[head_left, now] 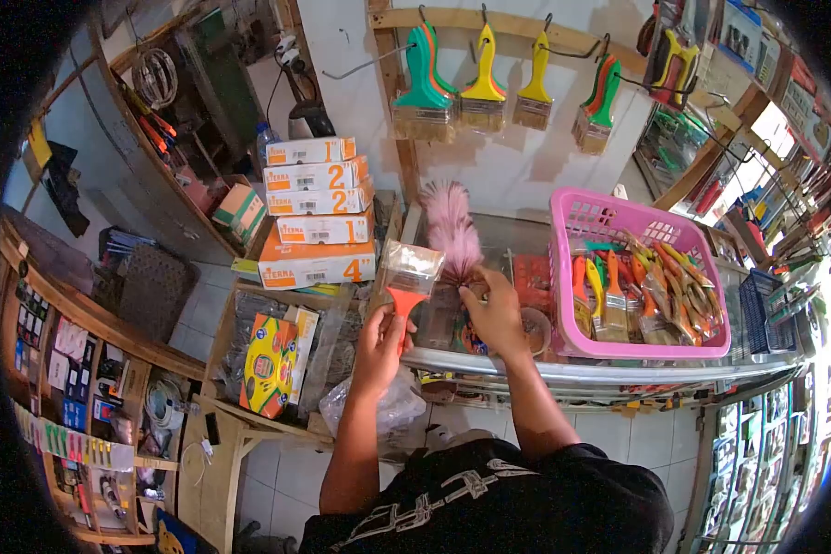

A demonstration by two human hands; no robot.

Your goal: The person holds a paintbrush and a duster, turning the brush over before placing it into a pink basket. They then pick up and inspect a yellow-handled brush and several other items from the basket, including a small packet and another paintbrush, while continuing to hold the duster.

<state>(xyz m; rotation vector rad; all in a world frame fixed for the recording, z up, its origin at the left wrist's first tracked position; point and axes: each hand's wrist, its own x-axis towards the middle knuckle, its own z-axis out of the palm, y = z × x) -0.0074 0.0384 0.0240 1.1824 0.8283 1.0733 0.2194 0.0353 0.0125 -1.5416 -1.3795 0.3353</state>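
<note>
My left hand is closed round the orange handle of a wide paintbrush, which stands upright with its pale, wrapped-looking bristle end at the top. My right hand has its thumb and fingers pinched at the lower end of a pink feather duster. The duster's fluffy head points away from me over the glass counter. Both hands are above the counter's near edge, with the brush just left of the duster. The palm side of my right hand is hidden.
A pink basket of paintbrushes stands on the right. Stacked boxes and a yellow-red box are at left. More brushes hang on the wall. A clear plastic bag lies by my left forearm; shelves line the left.
</note>
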